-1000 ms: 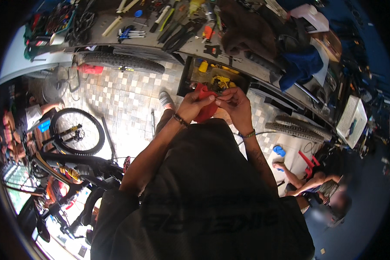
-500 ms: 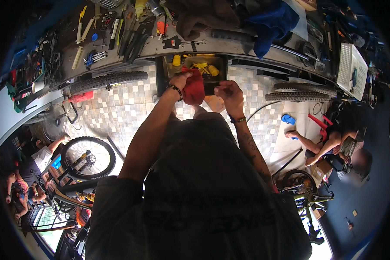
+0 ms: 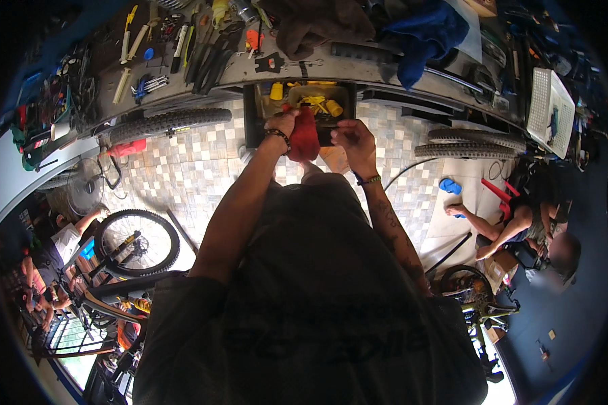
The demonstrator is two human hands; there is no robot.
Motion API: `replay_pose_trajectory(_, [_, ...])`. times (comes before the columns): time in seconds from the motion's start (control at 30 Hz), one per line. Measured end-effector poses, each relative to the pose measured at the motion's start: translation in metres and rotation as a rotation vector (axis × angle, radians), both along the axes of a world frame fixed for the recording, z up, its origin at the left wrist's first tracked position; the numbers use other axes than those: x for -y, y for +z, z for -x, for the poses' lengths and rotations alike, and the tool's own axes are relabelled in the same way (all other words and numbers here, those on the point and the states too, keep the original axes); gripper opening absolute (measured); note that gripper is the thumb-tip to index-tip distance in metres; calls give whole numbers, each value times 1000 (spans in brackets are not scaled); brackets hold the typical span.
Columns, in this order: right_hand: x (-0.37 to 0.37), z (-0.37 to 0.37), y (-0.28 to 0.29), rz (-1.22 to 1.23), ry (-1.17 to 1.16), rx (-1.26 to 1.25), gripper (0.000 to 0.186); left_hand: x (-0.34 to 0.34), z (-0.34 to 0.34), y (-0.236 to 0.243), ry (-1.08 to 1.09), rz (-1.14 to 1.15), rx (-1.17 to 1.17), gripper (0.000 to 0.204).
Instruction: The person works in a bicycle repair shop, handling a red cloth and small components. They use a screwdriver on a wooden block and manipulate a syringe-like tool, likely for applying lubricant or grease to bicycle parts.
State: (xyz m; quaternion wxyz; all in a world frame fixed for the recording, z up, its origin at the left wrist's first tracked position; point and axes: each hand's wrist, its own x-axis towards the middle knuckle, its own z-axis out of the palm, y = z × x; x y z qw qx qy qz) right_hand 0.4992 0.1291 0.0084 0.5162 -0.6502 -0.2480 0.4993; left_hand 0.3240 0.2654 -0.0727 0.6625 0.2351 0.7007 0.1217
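Observation:
My left hand (image 3: 281, 125) is closed on a red cloth (image 3: 305, 139), which hangs down in front of the open drawer (image 3: 250, 115). My right hand (image 3: 353, 140) is beside the drawer's right side, a little apart from the cloth. Its fingers are curled in a pinch, and whatever may be between them is too small to make out. Several yellow objects (image 3: 330, 106) lie inside the drawer, partly in a grey bin, with the cloth in front of some of them.
Tools, a brown cloth (image 3: 317, 30) and a blue cloth (image 3: 429, 34) cover the workbench (image 3: 243, 69). Tyres (image 3: 172, 125) stand below it. A white basket (image 3: 549, 111) is at the right. A bicycle wheel (image 3: 137, 243) stands left; people sit at both sides.
The red cloth hangs a little narrower, and my left hand has turned slightly on it. My right hand has shifted slightly left and down, its fingers still curled.

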Motion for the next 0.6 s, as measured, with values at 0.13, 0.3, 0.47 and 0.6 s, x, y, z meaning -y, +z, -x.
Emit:
replay_pose_trajectory(0.13, [-6,2,-1,17,1,-47,29,-2,1,-3,-1,-13,80,53])
replay_pose_trajectory(0.3, [-9,6,0,21,26,-65,29,-4,4,-9,-36,28,37,77])
replay_pose_trajectory(0.47, [-6,6,-2,20,22,-71,29,-5,3,-7,-31,23,52,64])
replay_pose_trajectory(0.6, [-7,7,-8,26,41,-84,29,-5,9,-9,-117,-57,-7,71])
